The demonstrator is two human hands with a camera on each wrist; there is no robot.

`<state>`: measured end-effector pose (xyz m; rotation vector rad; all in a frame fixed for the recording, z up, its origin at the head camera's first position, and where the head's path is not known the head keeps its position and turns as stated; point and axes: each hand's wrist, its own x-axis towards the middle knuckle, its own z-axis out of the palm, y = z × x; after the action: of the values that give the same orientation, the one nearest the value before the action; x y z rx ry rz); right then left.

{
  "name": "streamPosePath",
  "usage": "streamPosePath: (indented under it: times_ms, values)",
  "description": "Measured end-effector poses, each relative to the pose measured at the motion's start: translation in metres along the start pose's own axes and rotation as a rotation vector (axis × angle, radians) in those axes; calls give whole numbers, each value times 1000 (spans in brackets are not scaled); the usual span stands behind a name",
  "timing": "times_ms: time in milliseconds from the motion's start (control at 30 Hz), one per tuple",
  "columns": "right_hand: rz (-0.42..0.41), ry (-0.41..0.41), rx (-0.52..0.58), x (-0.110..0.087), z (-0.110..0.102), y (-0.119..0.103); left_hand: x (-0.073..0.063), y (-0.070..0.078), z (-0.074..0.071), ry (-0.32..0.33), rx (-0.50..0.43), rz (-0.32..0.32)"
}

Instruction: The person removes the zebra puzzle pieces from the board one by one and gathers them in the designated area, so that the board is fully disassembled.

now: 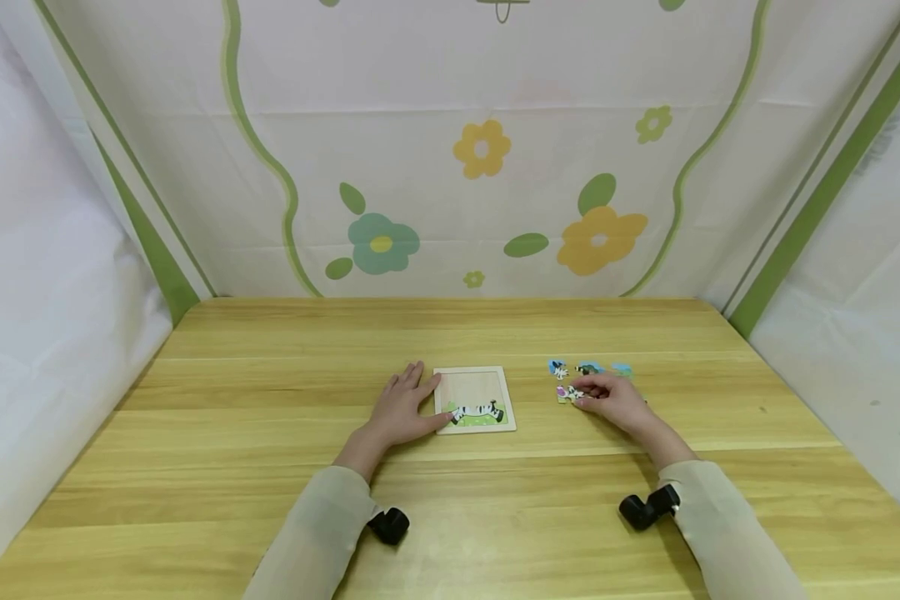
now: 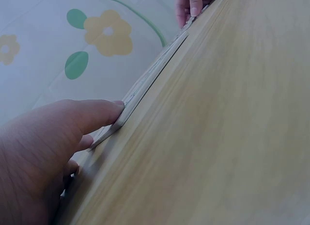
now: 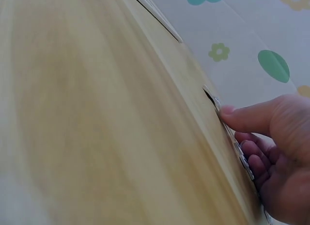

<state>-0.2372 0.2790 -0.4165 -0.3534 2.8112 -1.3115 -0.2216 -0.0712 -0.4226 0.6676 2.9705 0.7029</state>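
A square wooden puzzle board (image 1: 471, 367) lies on the table, its lower part filled with pieces showing zebra legs on green (image 1: 478, 414). My left hand (image 1: 401, 412) rests at the board's left side with fingers spread. Its thumb (image 2: 99, 113) presses on the rim in the left wrist view. To the right, my right hand (image 1: 613, 402) pinches a puzzle piece (image 1: 568, 394) with zebra and pink print. One edge of that piece (image 3: 211, 96) stands slightly off the table in the right wrist view. The right fingers partly cover the pieces beneath.
Loose puzzle pieces lie beyond the right hand: a blue-and-zebra one (image 1: 558, 368), a dark-and-green one (image 1: 589, 367) and a blue-green one (image 1: 622, 368). The wooden table (image 1: 465, 508) ends at a flowered cloth wall (image 1: 435, 192). Black wrist cameras sit on both sleeves.
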Motion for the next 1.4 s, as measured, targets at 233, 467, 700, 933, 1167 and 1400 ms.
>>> streamPosePath:
  times_ms: [233, 467, 700, 933, 1167, 1400]
  values:
    - [-27, -9, -38, 1, 1, -1, 1, -3, 2, -5, 18, -3]
    - [-42, -12, -47, 1, 1, -2, 2, -3, 2, 3, 13, -3]
    - [-28, -48, -43, 0, -2, -3, 1, -1, 2, 5, -1, 15]
    - [-59, -125, -76, -1, -9, -7, 2, 0, 2, 18, -27, 29]
    - [-43, -99, -60, -1, -10, -24, 1, -1, 0, 37, -91, 18]
    - [-59, -81, 49, -3, 1, -58, -5, 14, -8, 61, -67, 99]
